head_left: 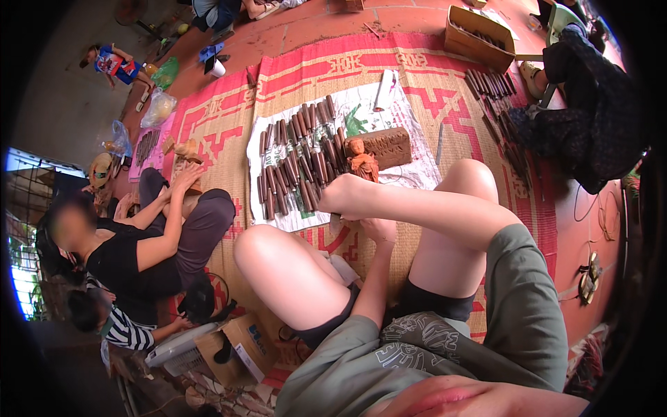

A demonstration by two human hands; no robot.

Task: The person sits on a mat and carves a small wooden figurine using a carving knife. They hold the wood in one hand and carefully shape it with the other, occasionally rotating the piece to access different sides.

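My right hand [339, 195] reaches across from the right, fingers curled closed, at the near edge of a white printed sheet [300, 221]. What it holds is hidden. Under my right wrist, my left hand [379, 229] is also closed, its fingertips covered by the right arm. A small greyish tip [335, 222] shows below the right hand, too small to name. Just beyond my hands is a carved reddish-wood figurine [363, 162], upright, its lower part behind my right forearm. Behind it sits a brown block [392, 146] with carved lettering. Rows of dark wooden tool handles [299, 161] lie to the left.
A patterned red and straw mat [229, 149] spreads beneath. More slim tools [497, 85] lie at right, near a cardboard box [479, 36] and a seated person in dark clothes [590, 111]. Another person [132, 243] sits close on my left, hands on a wooden piece [186, 148].
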